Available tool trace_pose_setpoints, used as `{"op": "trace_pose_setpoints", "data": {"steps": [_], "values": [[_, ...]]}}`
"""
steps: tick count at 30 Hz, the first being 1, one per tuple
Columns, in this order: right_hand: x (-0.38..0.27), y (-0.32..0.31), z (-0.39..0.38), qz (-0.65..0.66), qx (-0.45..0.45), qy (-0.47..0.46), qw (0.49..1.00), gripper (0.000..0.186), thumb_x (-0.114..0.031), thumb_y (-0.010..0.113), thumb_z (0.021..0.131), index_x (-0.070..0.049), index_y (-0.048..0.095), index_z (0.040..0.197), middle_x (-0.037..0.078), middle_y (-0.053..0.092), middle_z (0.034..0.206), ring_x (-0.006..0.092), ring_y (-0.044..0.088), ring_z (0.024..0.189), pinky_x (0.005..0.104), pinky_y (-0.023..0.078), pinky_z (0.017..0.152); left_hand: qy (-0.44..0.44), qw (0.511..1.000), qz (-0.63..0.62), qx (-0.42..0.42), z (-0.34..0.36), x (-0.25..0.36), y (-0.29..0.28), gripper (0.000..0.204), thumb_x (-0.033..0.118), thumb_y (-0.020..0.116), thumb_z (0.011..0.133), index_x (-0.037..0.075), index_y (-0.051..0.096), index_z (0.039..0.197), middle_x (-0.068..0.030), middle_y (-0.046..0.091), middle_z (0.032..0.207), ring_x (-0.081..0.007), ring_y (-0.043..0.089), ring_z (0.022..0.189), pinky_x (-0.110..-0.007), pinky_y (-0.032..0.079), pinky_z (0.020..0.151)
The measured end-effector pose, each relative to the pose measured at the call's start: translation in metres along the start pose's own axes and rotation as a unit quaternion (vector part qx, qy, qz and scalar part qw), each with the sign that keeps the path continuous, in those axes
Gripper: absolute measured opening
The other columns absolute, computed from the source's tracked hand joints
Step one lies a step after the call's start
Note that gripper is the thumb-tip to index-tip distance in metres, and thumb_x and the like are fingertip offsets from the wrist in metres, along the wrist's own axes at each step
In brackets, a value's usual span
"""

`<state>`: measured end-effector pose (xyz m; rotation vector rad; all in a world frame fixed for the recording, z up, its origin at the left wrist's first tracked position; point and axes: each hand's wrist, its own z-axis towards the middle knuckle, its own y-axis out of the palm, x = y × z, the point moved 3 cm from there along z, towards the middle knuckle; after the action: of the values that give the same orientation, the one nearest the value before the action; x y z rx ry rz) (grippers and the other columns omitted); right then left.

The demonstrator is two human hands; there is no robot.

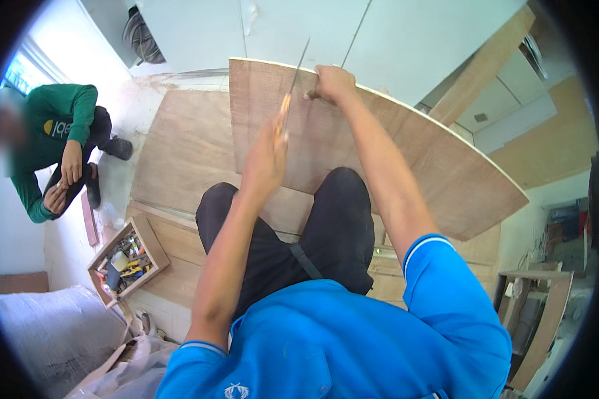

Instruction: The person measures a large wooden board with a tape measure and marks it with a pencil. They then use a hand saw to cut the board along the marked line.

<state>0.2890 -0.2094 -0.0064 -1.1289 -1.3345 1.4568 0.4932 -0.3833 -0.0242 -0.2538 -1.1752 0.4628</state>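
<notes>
My left hand [269,149] is closed on the orange handle of a hand saw [298,66], whose thin blade points up across the top edge of a plywood board [406,159]. The board stands tilted in front of my knees, its pale edge curving across the view. My right hand [333,86] grips that top edge just right of the blade, fingers curled over it. My left hand is slightly blurred. Plywood sheets [166,139] lie on the floor under and beside me.
A co-worker in a green sweatshirt [60,116] crouches at the left, both hands on a small unclear item. A wooden tool box [150,246] sits lower left, near plastic-wrapped material [53,332]. White panels [412,40] rise ahead; a wooden frame [539,286] stands at right.
</notes>
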Motion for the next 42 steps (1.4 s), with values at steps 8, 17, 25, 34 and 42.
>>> {"op": "trace_pose_setpoints", "data": {"steps": [8,17,25,34,42], "values": [[0.014,-0.008,-0.013,-0.001,-0.011,0.031,0.999,0.062,-0.047,0.096,0.067,-0.013,0.072,0.114,0.011,0.076,0.115,0.0316,0.071,0.112,0.0468,0.057,0.090,-0.115,0.990,-0.023,-0.079,-0.082,0.037,-0.043,0.047,0.012,0.050,0.107,0.008,0.046,0.155,-0.0276,0.065,0.133,-0.0396,0.068,0.118,-0.044,0.053,0.098],[-0.004,-0.004,-0.010,0.011,-0.020,0.012,1.000,0.062,-0.049,0.094,0.067,-0.012,0.072,0.111,0.011,0.076,0.113,0.0319,0.071,0.111,0.0472,0.057,0.089,-0.077,0.995,-0.001,-0.056,-0.075,0.047,-0.047,0.047,0.012,0.050,0.107,0.004,0.047,0.153,-0.0259,0.059,0.145,-0.0378,0.059,0.133,-0.043,0.045,0.110],[-0.020,-0.012,-0.012,-0.001,-0.019,0.001,1.000,0.064,-0.050,0.094,0.067,-0.012,0.071,0.112,0.010,0.076,0.113,0.0315,0.071,0.111,0.0469,0.057,0.089,0.117,0.990,-0.067,0.045,0.009,0.001,-0.005,0.045,0.015,0.048,0.109,0.005,0.047,0.153,-0.0296,0.059,0.142,-0.0460,0.058,0.130,-0.045,0.048,0.106],[0.013,-0.006,-0.011,0.006,-0.008,0.027,1.000,0.063,-0.049,0.094,0.066,-0.012,0.072,0.113,0.011,0.076,0.112,0.0317,0.070,0.111,0.0477,0.056,0.087,-0.056,0.998,-0.009,-0.032,-0.145,0.059,-0.075,0.047,0.008,0.054,0.105,0.008,0.049,0.152,-0.0307,0.064,0.129,-0.0442,0.070,0.107,-0.044,0.056,0.089],[-0.019,-0.007,-0.009,-0.003,0.000,-0.015,1.000,0.060,-0.049,0.094,0.066,-0.012,0.073,0.108,0.011,0.076,0.109,0.0324,0.071,0.108,0.0480,0.056,0.085,-0.022,1.000,0.008,0.008,0.046,-0.010,0.005,0.046,0.016,0.053,0.106,0.005,0.050,0.151,-0.0293,0.060,0.138,-0.0442,0.062,0.125,-0.049,0.050,0.103]]}}
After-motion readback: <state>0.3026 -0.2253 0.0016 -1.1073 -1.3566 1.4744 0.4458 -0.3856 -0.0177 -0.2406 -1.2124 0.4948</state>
